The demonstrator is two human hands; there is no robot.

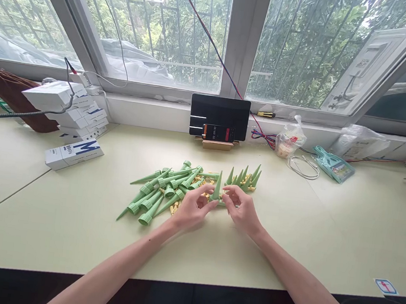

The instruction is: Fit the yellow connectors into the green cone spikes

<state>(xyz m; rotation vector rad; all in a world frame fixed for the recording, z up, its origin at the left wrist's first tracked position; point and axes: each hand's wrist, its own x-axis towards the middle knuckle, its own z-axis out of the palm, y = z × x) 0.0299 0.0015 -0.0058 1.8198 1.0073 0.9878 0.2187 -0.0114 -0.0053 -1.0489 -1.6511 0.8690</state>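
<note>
Just left of the middle of the table, my left hand (194, 207) is closed around the base of a green plastic watering spike (217, 186), which points upward. Facing it, my right hand (243, 211) pinches at the spike's side, where a bit of a small yellow valve (221, 193) shows between the fingertips. A heap of loose green spikes (150, 200) lies beside my left hand, with yellow valves (174, 207) among and under them. Behind my right hand several green spikes (240, 177) stand upright with yellow pieces at their bases.
At the back, a phone (219, 133) showing a timer leans on a dark tablet (218, 112). White boxes (73, 153) are stacked at the left. To the right are a plastic bag (290, 140), a coiled white cable (302, 167) and a teal pouch (332, 164).
</note>
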